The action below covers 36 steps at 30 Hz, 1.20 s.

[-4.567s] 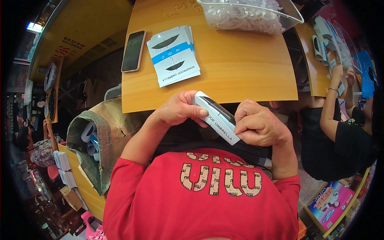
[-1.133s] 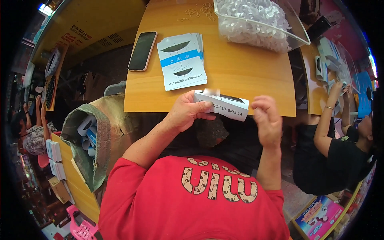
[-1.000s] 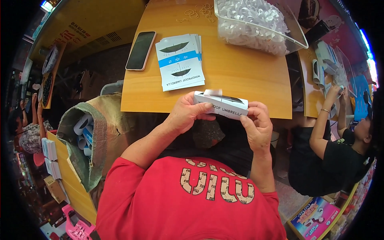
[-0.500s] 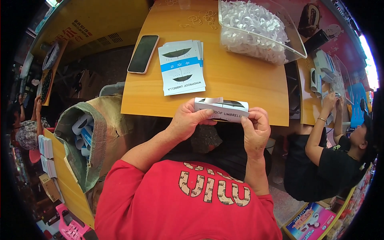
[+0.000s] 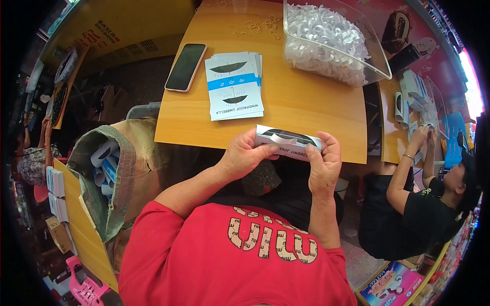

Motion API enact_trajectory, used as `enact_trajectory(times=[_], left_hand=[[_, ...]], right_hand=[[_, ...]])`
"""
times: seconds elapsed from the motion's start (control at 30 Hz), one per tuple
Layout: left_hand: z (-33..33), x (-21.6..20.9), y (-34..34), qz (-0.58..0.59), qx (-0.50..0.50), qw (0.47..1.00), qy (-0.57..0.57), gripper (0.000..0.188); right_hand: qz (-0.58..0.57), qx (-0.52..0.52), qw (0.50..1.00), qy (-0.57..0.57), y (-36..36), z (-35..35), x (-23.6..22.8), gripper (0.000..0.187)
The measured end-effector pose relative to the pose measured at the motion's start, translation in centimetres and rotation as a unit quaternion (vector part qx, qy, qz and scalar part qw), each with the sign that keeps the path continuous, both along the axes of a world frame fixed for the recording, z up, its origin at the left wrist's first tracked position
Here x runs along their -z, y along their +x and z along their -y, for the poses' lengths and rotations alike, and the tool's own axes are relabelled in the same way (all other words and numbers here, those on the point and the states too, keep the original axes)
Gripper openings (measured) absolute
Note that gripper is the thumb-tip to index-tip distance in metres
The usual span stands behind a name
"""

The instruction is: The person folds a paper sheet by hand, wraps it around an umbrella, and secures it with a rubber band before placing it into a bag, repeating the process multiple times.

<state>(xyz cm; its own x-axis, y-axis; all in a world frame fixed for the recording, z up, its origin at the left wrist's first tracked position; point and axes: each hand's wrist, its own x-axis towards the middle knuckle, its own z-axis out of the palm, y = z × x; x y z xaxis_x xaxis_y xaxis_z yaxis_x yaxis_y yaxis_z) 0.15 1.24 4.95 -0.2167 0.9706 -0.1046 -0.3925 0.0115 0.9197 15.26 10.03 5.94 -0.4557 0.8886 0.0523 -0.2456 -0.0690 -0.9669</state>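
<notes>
Hands, two. Left hand (image 5: 249, 153): partly closed, thumb on the near face, gripping the left end of a folded card (image 5: 290, 144). Right hand (image 5: 324, 158): likewise partly closed, thumb in front, fingers curled round the card's right end.

Folded card, one: white, dark umbrella print, held between both hands at the table's near edge. White strip (image 5: 284, 139), one: curved, across the card beside the left thumb.

Printed cards (image 5: 235, 86), one stack, number uncertain: beyond the left hand. Phone (image 5: 185, 67), one: left of the stack. Clear tub (image 5: 378, 72), one, filled with white strips too many to count: beyond the right hand. Tan bands (image 5: 258, 26), a loose scatter: far beyond both hands.

Surface: yellow wood-look table (image 5: 311, 107). Room: open woven sack (image 5: 133, 158) holding several rolled cards (image 5: 108, 166), left of the left hand; pink plastic seat (image 5: 84, 285), farther back on that side; co-worker in black (image 5: 423, 219), well right of the right hand, at another table.

Orientation: long axis crosswise, hand to hand, right end slightly nearer the wearer; print upright to the wearer.
</notes>
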Motion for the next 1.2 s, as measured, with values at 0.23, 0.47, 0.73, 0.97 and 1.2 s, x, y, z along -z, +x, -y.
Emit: enact_trajectory(times=[0.23,0.47,0.73,0.97,1.2], left_hand=[[-0.1,-0.8,0.1,0.034,0.004,0.999,-0.042,0.022],[-0.1,-0.1,-0.8,0.126,-0.008,0.991,-0.033,0.023],[0.0,0.2,-0.8,0.102,-0.058,0.993,0.013,0.022],[0.0,0.2,-0.4,0.013,-0.045,0.999,0.004,0.022],[-0.3,0.6,-0.1,-0.044,-0.066,0.997,0.000,0.013]], right_hand=[[0.039,-0.011,0.999,0.024,0.7,-0.3,0.7,0.023],[-0.042,-0.056,0.997,-0.023,0.9,-0.4,-0.4,0.025],[0.198,-0.006,0.937,0.288,1.6,-1.1,0.6,0.032],[0.098,0.026,0.993,0.063,0.5,-0.3,0.6,0.023],[0.181,0.043,0.978,0.094,1.0,-1.0,1.2,0.014]])
